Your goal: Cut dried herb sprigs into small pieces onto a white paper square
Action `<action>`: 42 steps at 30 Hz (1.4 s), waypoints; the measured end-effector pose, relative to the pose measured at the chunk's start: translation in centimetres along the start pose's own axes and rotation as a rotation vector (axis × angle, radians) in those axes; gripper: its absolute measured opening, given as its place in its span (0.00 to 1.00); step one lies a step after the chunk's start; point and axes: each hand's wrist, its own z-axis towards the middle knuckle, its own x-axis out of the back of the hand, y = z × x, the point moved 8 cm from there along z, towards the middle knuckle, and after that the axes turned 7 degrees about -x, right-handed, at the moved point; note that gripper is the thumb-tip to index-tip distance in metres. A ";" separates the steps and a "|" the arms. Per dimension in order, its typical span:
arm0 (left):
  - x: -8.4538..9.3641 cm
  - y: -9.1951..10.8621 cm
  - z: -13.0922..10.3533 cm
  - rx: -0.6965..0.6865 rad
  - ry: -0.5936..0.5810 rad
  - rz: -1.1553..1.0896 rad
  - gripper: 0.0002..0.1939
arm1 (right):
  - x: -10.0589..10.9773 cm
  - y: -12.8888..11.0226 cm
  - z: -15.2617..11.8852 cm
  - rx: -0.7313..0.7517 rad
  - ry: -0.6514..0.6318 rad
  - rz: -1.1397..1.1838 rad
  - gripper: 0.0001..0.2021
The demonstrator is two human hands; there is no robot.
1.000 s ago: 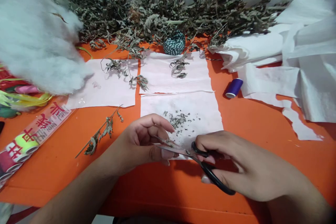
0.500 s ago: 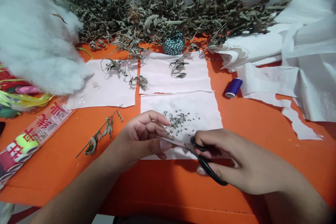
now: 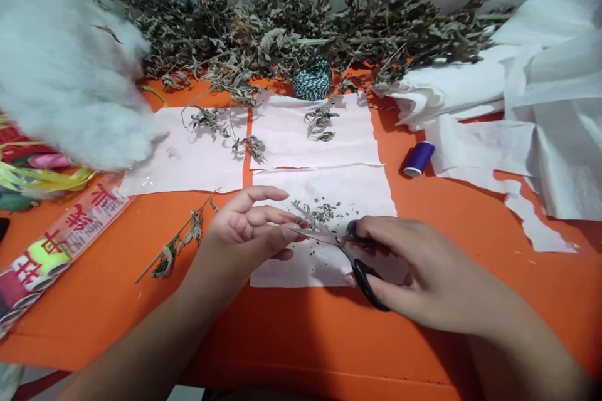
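Observation:
My right hand (image 3: 414,269) grips the black-handled scissors (image 3: 332,237), its fingers and thumb through the loops. Their blades are parted and point left, straddling the fingertips of my left hand (image 3: 256,225). My left thumb and a finger pinch a small piece of dried leaf (image 3: 303,223), mostly hidden, while the index finger is raised. Beneath the blades, a small heap of cut leaf bits (image 3: 321,208) lies on a white cloth square (image 3: 277,272), with more bits scattered around it.
Dried leafy stems (image 3: 282,25) line the back of the orange table (image 3: 263,338). A ball of twine (image 3: 311,79) sits before them. White stuffing (image 3: 70,94) and packaged thread spools (image 3: 47,257) are left; a leafy sprig (image 3: 181,241) lies nearby. A purple spool (image 3: 418,158) and white fabric (image 3: 484,144) are right.
The scissors' blades have opened from nearly closed, and both hands have shifted slightly up, away from the table's front edge. My left index finger has lifted from the others.

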 end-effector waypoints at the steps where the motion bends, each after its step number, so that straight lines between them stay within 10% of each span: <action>1: 0.0 0.1 0.0 -0.011 0.009 0.009 0.19 | 0.0 0.1 0.0 -0.006 0.008 -0.025 0.07; 42: -1.0 0.0 -0.7 -0.070 -0.101 0.119 0.12 | -0.8 0.2 0.3 -0.037 -0.055 -0.085 0.06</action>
